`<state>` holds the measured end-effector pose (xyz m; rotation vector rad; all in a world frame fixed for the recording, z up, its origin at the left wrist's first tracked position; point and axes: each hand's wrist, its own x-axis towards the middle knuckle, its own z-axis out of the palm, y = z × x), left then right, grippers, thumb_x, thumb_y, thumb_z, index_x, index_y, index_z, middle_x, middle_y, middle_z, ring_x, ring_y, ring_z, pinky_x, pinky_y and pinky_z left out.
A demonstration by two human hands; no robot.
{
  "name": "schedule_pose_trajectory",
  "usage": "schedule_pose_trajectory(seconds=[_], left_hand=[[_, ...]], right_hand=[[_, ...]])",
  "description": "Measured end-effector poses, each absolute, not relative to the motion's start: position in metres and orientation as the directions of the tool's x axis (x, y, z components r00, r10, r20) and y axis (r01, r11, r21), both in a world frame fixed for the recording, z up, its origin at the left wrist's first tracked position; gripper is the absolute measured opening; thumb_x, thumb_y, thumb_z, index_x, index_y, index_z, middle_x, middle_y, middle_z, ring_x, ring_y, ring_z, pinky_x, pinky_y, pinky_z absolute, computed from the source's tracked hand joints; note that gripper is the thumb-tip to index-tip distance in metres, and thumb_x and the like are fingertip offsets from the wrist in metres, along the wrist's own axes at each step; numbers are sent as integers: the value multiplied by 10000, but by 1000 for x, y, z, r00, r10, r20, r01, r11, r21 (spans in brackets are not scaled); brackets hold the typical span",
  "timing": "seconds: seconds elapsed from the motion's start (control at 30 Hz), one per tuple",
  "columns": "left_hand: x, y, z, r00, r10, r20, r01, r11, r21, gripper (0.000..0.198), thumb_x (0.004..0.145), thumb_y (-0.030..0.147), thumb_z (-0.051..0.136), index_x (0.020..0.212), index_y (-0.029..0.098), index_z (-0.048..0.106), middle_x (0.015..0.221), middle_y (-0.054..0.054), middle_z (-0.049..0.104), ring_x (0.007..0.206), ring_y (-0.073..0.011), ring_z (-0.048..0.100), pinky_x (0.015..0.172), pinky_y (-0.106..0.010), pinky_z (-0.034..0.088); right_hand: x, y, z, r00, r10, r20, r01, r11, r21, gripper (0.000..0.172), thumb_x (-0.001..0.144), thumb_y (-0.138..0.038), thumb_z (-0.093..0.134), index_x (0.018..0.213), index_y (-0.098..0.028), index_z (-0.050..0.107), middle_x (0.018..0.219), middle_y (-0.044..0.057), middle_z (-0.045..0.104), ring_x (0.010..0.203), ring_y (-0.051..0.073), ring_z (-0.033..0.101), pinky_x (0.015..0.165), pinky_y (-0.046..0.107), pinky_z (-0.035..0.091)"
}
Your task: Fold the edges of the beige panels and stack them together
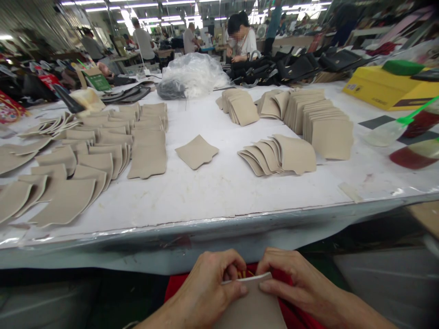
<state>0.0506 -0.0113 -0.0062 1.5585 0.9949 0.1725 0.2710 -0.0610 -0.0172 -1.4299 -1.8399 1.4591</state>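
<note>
A flat beige leather-like piece with a pale cut edge lies over my lap, below the table's front edge. My left hand pinches its upper left corner, thumb on the face and fingers curled behind. At the upper right corner, my right hand grips it the same way. The lower part of the piece runs out of view. On the table, nearest to my hands, a single beige piece lies apart, and a fanned stack of beige pieces sits to its right.
Rows of overlapping beige pieces cover the table's left side. More stacks stand at the right, near a yellow box and containers of red liquid. A clear plastic bag and black bags lie behind. A co-worker sits beyond.
</note>
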Motion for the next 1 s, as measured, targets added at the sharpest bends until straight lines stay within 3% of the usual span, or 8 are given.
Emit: schedule_pose_trajectory(seconds=[0.07, 0.13, 0.27, 0.43, 0.5, 0.67, 0.8, 1.0], left_hand=[[49, -11, -4, 627, 655, -421, 459, 126, 879, 175, 714, 111, 660, 857, 199, 711, 732, 56, 656, 698, -110, 566, 607, -198, 344], [49, -13, -3, 620, 689, -374, 457, 71, 887, 172, 737, 97, 640, 837, 207, 728, 788, 38, 693, 755, -129, 601, 646, -203, 372], [48, -20, -14, 630, 768, -112, 428, -223, 876, 145, 811, 115, 623, 816, 202, 738, 771, -4, 707, 755, -153, 626, 679, -223, 401], [35, -24, -31, 725, 658, 207, 318, -585, 746, 231, 938, 159, 462, 880, 168, 686, 797, -49, 654, 687, -133, 605, 615, -204, 416], [29, -22, -29, 730, 649, 215, 333, -611, 718, 243, 949, 139, 422, 873, 166, 651, 814, -49, 636, 695, -127, 592, 625, -200, 419], [27, -17, -14, 646, 752, 128, 393, -472, 789, 236, 967, 157, 406, 824, 171, 592, 778, -30, 605, 719, -121, 584, 647, -193, 419], [36, -16, -9, 715, 691, 102, 400, -525, 751, 249, 959, 162, 406, 937, 183, 652, 831, -39, 652, 768, -147, 610, 673, -217, 434], [43, -15, -12, 787, 615, 57, 442, -626, 643, 242, 917, 152, 426, 838, 187, 652, 770, -31, 644, 703, -152, 613, 601, -228, 411]], right_hand=[[267, -61, -16, -397, 871, -290, 459, -85, -884, 94, 869, -290, 639, 943, -241, 671, 903, -16, 634, 845, 178, 585, 748, 258, 379], [262, -61, -16, -375, 879, -296, 453, -104, -885, 108, 866, -324, 638, 913, -231, 667, 889, -14, 634, 845, 186, 580, 749, 262, 371], [256, -62, -19, -335, 885, -324, 410, -173, -895, 269, 875, -422, 593, 737, -191, 602, 717, -23, 568, 716, 172, 519, 622, 256, 322], [258, -64, -28, -323, 885, -337, 246, -265, -932, 401, 834, -560, 613, 709, -182, 558, 636, -44, 450, 621, 142, 402, 544, 240, 273], [259, -64, -29, -315, 889, -332, 235, -266, -935, 423, 835, -579, 614, 709, -180, 551, 643, -43, 444, 621, 139, 391, 545, 238, 273], [259, -63, -25, -343, 879, -331, 262, -249, -932, 376, 850, -525, 614, 715, -180, 553, 640, -43, 461, 611, 137, 404, 542, 236, 277], [257, -65, -24, -343, 881, -326, 344, -205, -916, 336, 865, -482, 601, 714, -185, 560, 654, -43, 478, 639, 143, 428, 556, 235, 282], [257, -64, -20, -323, 888, -328, 409, -182, -894, 299, 839, -461, 592, 708, -193, 567, 671, -32, 491, 669, 159, 443, 582, 241, 298]])
